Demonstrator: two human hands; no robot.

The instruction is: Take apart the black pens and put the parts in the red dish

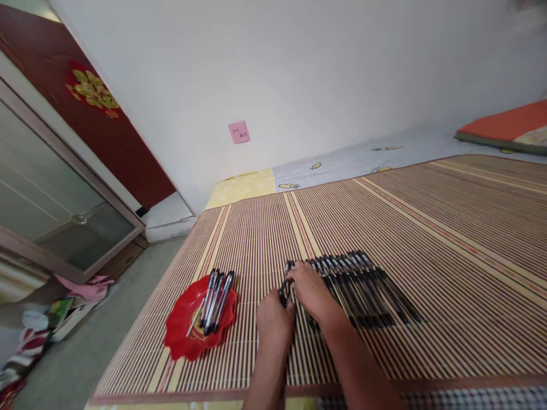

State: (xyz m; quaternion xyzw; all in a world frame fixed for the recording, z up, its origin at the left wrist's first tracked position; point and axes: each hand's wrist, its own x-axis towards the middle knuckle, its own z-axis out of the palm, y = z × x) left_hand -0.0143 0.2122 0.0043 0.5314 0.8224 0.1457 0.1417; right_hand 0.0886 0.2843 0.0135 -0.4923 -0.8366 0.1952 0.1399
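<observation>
Several black pens (363,285) lie side by side in a row on a striped bamboo mat (427,228). My right hand (311,291) rests on the left end of that row, its fingers on a pen. My left hand (273,322) sits just left of it, fingers curled around the lower end of a dark pen (284,287). A red scalloped plate (188,336) lies to the left on the mat and holds several more pens (216,300).
The mat covers a bed against a white wall with a pink note (239,132). An orange cushion (508,128) lies at the far right. The bed's left edge drops to a grey floor with clutter (51,313) and a glass door (51,199).
</observation>
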